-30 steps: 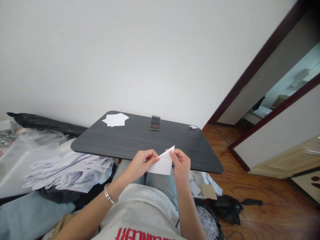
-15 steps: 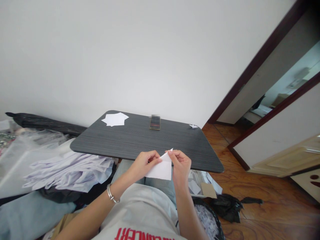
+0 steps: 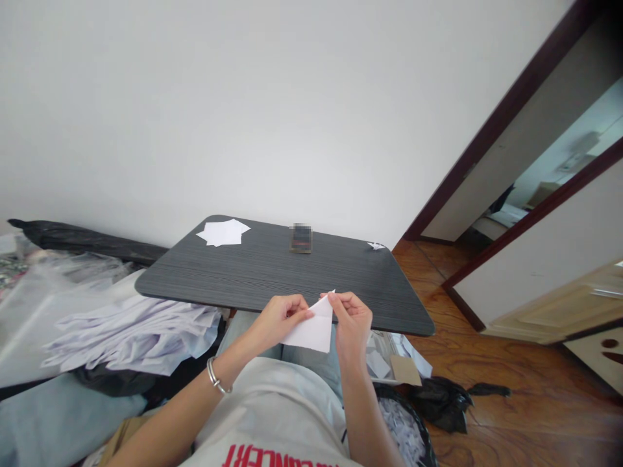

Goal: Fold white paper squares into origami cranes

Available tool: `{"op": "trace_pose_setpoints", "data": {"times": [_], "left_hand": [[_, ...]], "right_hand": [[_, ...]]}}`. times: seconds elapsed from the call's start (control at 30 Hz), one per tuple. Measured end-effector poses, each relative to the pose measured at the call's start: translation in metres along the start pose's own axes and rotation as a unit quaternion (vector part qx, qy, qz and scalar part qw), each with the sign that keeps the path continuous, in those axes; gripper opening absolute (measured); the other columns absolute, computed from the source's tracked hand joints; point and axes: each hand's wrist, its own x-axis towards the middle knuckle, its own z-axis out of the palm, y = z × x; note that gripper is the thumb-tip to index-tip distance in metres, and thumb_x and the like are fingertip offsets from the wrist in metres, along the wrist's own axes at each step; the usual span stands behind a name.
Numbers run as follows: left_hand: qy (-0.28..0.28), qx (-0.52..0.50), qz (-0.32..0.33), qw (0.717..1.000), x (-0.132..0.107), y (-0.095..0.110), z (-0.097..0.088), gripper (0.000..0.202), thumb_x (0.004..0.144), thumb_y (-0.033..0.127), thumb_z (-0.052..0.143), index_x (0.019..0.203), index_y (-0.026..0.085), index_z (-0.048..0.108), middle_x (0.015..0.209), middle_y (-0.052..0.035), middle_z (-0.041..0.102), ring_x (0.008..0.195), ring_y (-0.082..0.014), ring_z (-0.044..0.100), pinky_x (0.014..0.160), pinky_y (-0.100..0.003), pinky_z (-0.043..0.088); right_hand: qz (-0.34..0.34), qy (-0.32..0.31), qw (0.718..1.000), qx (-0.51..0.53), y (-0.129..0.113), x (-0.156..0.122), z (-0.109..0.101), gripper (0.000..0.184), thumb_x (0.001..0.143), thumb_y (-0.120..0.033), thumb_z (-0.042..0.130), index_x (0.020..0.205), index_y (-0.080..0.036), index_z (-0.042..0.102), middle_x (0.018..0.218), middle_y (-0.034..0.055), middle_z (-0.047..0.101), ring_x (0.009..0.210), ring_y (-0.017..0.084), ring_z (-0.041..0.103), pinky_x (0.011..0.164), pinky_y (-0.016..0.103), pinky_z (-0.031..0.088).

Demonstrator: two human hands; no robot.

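Observation:
A folded white sheet of paper (image 3: 314, 329) is held over my lap, just in front of the near edge of the dark grey table (image 3: 272, 275). My left hand (image 3: 278, 318), with a silver bracelet on its wrist, pinches the paper's left edge. My right hand (image 3: 351, 321) pinches its upper right corner, which points up. Both hands are closed on the paper.
On the table lie a small stack of white sheets (image 3: 222, 232) at the far left, a dark phone (image 3: 300, 239) and a tiny folded paper piece (image 3: 376, 246) at the far right. A heap of white paper (image 3: 131, 331) lies left; a black bag (image 3: 445, 402) on the wooden floor right.
The paper's upper corner has dropped slightly and the sheet has turned a little between my fingers. My hands stay in nearly the same place.

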Motion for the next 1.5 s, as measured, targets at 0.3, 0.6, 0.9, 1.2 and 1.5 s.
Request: {"op": "trace_pose_setpoints", "data": {"times": [0.3,0.6,0.9,1.2,1.5], "left_hand": [[-0.014,0.003,0.000,1.000,-0.0004,0.0021,-0.0013,0.025,0.075,0.035,0.054,0.061,0.014,0.054,0.052,0.0039,0.049,0.048,-0.0085,0.039,0.046,-0.019,0.027],[-0.034,0.003,0.001,0.999,-0.0014,0.0016,-0.0020,0.025,0.077,0.036,0.053,0.065,0.013,0.053,0.054,0.0041,0.046,0.049,-0.0080,0.038,0.047,-0.019,0.027],[-0.022,-0.066,-0.006,0.998,0.0043,-0.0017,0.0058,0.028,0.073,0.040,0.057,0.065,0.013,0.052,0.054,0.0038,0.048,0.047,-0.0075,0.039,0.044,-0.018,0.026],[-0.028,-0.035,-0.016,0.999,0.0023,0.0024,0.0028,0.028,0.073,0.039,0.057,0.062,0.014,0.050,0.052,0.0047,0.046,0.047,-0.0071,0.038,0.043,-0.017,0.026],[0.006,0.044,0.010,0.999,0.0031,-0.0022,0.0008,0.030,0.076,0.041,0.054,0.065,0.013,0.056,0.055,0.0021,0.053,0.049,-0.0090,0.044,0.045,-0.018,0.029]], "right_hand": [[0.022,-0.014,0.999,0.036,-0.0022,0.0025,-0.0022,0.026,0.063,-0.026,0.073,0.084,-0.016,0.062,0.059,0.0019,0.070,0.057,0.018,0.065,0.059,0.029,0.050],[0.038,-0.046,0.998,0.036,-0.0010,0.0066,-0.0062,0.013,0.064,-0.027,0.073,0.066,-0.016,0.067,0.060,0.0028,0.070,0.058,0.016,0.065,0.058,0.026,0.049],[0.013,-0.054,0.998,-0.023,-0.0059,-0.0004,-0.0013,0.015,0.066,-0.029,0.071,0.064,-0.016,0.066,0.058,0.0020,0.069,0.054,0.015,0.062,0.054,0.025,0.047],[-0.010,-0.049,0.999,-0.013,-0.0050,0.0026,-0.0029,0.018,0.071,-0.032,0.067,0.063,-0.016,0.064,0.056,-0.0003,0.065,0.052,0.013,0.059,0.052,0.024,0.047],[0.016,-0.090,0.995,-0.037,-0.0057,-0.0020,-0.0024,0.013,0.068,-0.028,0.070,0.072,-0.016,0.068,0.066,0.0022,0.070,0.062,0.016,0.065,0.059,0.025,0.050]]}}
